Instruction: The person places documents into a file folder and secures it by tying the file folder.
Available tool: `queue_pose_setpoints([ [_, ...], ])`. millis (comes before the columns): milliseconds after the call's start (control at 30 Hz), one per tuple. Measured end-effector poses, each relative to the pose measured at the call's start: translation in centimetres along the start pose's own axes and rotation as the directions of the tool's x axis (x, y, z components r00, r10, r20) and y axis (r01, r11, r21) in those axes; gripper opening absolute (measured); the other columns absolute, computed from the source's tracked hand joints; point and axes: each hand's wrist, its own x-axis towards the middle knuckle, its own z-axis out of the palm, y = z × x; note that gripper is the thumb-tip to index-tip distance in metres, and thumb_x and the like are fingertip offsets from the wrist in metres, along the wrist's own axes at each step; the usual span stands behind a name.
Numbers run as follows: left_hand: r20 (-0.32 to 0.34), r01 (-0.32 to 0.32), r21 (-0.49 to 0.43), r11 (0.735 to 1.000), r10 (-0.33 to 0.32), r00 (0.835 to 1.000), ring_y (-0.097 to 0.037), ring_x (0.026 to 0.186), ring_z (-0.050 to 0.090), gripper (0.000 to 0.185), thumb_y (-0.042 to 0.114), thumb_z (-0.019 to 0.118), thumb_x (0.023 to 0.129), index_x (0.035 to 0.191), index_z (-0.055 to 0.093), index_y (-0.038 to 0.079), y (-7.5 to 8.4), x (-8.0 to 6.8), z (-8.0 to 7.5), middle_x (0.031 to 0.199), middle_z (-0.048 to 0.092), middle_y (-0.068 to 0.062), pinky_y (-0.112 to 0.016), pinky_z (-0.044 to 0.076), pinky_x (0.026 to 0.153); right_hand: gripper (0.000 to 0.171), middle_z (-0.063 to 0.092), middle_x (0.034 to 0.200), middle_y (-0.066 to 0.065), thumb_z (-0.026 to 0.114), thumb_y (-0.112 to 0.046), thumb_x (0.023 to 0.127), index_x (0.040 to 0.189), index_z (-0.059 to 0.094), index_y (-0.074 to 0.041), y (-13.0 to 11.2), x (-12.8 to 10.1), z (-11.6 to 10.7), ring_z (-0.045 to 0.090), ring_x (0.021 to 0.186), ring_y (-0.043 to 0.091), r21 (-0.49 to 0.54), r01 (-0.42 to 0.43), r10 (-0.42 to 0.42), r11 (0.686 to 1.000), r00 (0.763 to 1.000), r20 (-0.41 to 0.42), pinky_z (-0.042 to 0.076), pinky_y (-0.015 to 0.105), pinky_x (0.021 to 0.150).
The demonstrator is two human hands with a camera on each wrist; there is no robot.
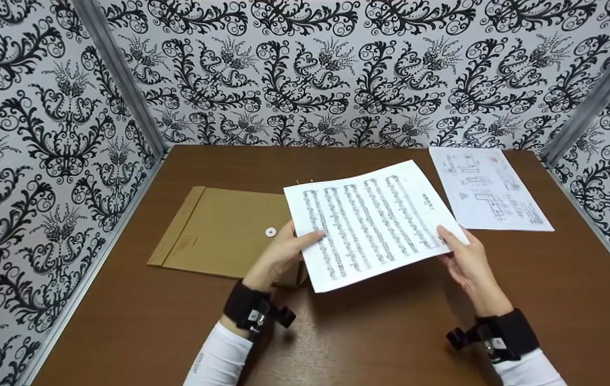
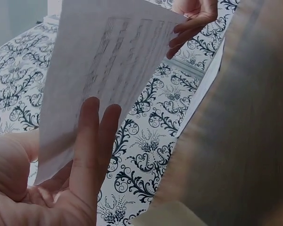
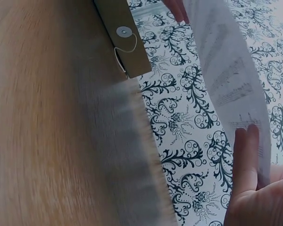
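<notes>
Both hands hold a white stack of sheet music (image 1: 369, 225) above the table, tilted, its printed staves running nearly up and down in the head view. My left hand (image 1: 286, 246) pinches its left edge, thumb on the printed face and fingers behind. At the lower right corner my right hand (image 1: 465, 260) grips it the same way. In the left wrist view, two fingers (image 2: 87, 136) lie against the back of the paper (image 2: 127, 61), which also bears printed music. The right wrist view shows fingers (image 3: 245, 160) behind the sheet (image 3: 231, 70).
A brown cardboard document envelope (image 1: 229, 230) with a white round button (image 1: 271, 232) and a string lies left on the wooden table (image 1: 380, 332), partly under the left hand. Sheets with technical drawings (image 1: 490, 187) lie at the back right. Patterned walls (image 1: 331, 69) stand around.
</notes>
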Motion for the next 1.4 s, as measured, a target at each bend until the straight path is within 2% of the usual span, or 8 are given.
queue_pose_setpoints([
  [167,-0.053,-0.016,0.046,0.999,0.019,0.998,-0.012,0.083,0.076,0.039,0.006,0.055,0.101,0.139,0.050,-0.006,0.3,-0.2,-0.6,0.102,0.077,0.000,-0.027,0.063,0.073,0.037,0.076,0.089,-0.011,0.055,-0.011,0.104,0.138,0.044,-0.005,0.0,0.0,0.0,0.075,0.081,0.004,-0.101,0.003,0.009,0.995,0.993,0.116,0.061,0.019,0.071],
  [300,-0.068,-0.019,0.080,0.997,0.024,0.997,-0.011,0.082,0.076,0.039,0.007,0.056,0.101,0.138,0.050,-0.006,0.6,-0.2,-1.2,0.101,0.077,0.000,-0.027,0.063,0.073,0.035,0.077,0.092,-0.008,0.056,-0.008,0.103,0.137,0.046,-0.005,0.0,0.0,-0.1,0.076,0.082,0.006,-0.131,-0.005,0.031,0.991,0.980,0.195,0.062,0.021,0.071],
  [467,-0.018,-0.029,0.094,0.995,0.030,0.999,-0.013,0.084,0.077,0.038,0.007,0.055,0.102,0.138,0.050,-0.006,0.9,-0.3,-2.2,0.102,0.077,0.001,-0.029,0.063,0.075,0.028,0.078,0.096,-0.004,0.057,-0.007,0.103,0.130,0.050,-0.009,-0.2,0.2,-0.6,0.078,0.085,0.010,-0.181,-0.017,0.075,0.983,0.945,0.319,0.063,0.025,0.072],
  [567,0.029,-0.025,0.089,0.996,0.023,0.999,-0.014,0.084,0.077,0.039,0.007,0.054,0.103,0.139,0.049,-0.006,1.0,-0.4,-2.8,0.100,0.077,0.002,-0.028,0.063,0.075,0.025,0.078,0.099,-0.003,0.057,-0.008,0.103,0.127,0.053,-0.014,-0.7,0.4,-1.1,0.078,0.087,0.012,-0.231,-0.025,0.121,0.973,0.902,0.414,0.063,0.027,0.074],
  [767,0.088,0.023,0.080,0.997,-0.030,0.996,-0.015,0.084,0.078,0.038,0.010,0.054,0.104,0.140,0.052,-0.003,1.1,-0.6,-3.7,0.101,0.078,0.001,-0.029,0.063,0.073,0.026,0.078,0.108,0.001,0.049,-0.010,0.107,0.131,0.051,-0.021,-2.2,1.0,-2.1,0.078,0.096,0.015,-0.279,-0.040,0.203,0.959,0.784,0.586,0.064,0.032,0.080],
  [867,0.101,0.049,0.068,0.996,-0.055,0.993,-0.017,0.084,0.078,0.036,0.011,0.056,0.104,0.137,0.054,-0.001,1.1,-0.7,-3.9,0.102,0.078,0.000,-0.030,0.064,0.073,0.027,0.078,0.111,0.000,0.046,-0.011,0.108,0.133,0.048,-0.020,-2.7,1.3,-2.4,0.077,0.099,0.015,-0.294,-0.034,0.217,0.955,0.756,0.617,0.064,0.033,0.080],
  [1167,0.190,0.066,0.058,0.996,-0.076,0.979,-0.019,0.086,0.079,0.031,0.008,0.054,0.104,0.133,0.055,-0.001,1.0,-0.6,-4.5,0.102,0.078,-0.002,-0.035,0.064,0.076,0.024,0.078,0.110,-0.001,0.045,-0.012,0.109,0.131,0.051,-0.019,-2.4,2.0,-1.8,0.077,0.098,0.014,-0.304,-0.023,0.218,0.952,0.749,0.626,0.063,0.030,0.080],
  [1400,0.226,0.062,0.060,0.996,-0.074,0.971,-0.021,0.088,0.079,0.033,0.007,0.053,0.104,0.135,0.055,-0.001,0.9,-0.5,-4.5,0.105,0.078,-0.004,-0.037,0.065,0.076,0.019,0.079,0.105,-0.002,0.049,-0.016,0.108,0.124,0.059,-0.019,-1.5,2.4,-0.9,0.079,0.092,0.014,-0.346,-0.007,0.222,0.938,0.778,0.587,0.063,0.028,0.076],
])
